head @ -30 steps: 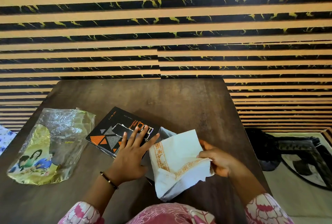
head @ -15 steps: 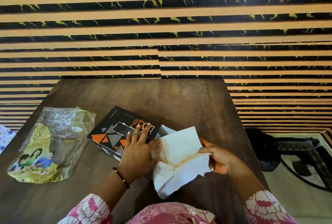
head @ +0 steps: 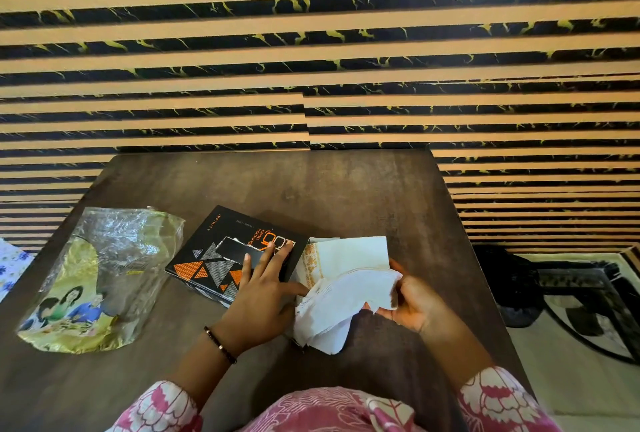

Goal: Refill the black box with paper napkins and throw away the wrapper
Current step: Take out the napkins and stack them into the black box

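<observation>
Right hand (head: pixel 412 303), lower centre-right of frame, is gripping the far edge of the napkin stack (head: pixel 341 288); compared with a second ago the stack is bending more sharply and its left end is sitting deeper against the open end of the black box (head: pixel 230 258). Left hand (head: pixel 258 296) is pressing flat on the box lid, fingers spread, thumb touching the napkins, grasping nothing. Box is lying at frame centre on the brown table (head: pixel 311 189). Judgement: insertion is under way, not complete; most of the stack is still outside. The emptied wrapper (head: pixel 100 275) is lying at left, well apart from both hands, disposal still pending.
</observation>
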